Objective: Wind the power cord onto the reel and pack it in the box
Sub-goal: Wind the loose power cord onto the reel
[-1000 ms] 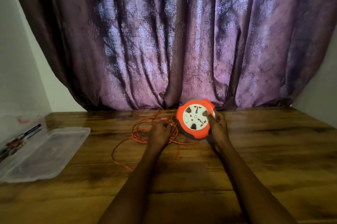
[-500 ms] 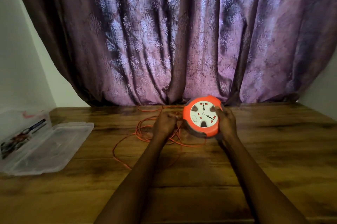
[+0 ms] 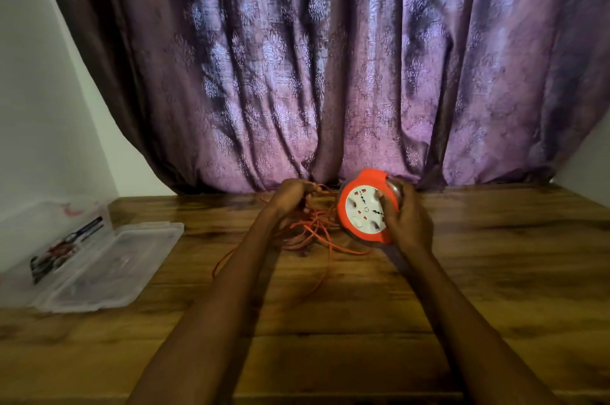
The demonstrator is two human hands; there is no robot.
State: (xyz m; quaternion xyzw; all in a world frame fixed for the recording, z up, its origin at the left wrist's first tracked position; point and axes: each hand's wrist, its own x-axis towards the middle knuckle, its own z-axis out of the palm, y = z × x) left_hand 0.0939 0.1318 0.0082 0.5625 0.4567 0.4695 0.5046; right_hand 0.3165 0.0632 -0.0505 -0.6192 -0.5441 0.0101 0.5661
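gripping the orange reel (image 3: 364,206) w/ our right hand (image 3: 407,223), we've got it tipped on edge, white socket face twd us, thumb across that face and fingers curled round the far rim. just left of it our left hand (image 3: 292,195) is closed on a strand of the orange cord (image 3: 312,233), raised off the wood. rest of the cord lies in loose loops under and between both hands, one tail running back twd our left forearm. well left of the left hand, the clear plastic box (image 3: 99,269) sits open on the wooden table (image 3: 495,272). purple curtain (image 3: 330,58) hangs beyond both hands.
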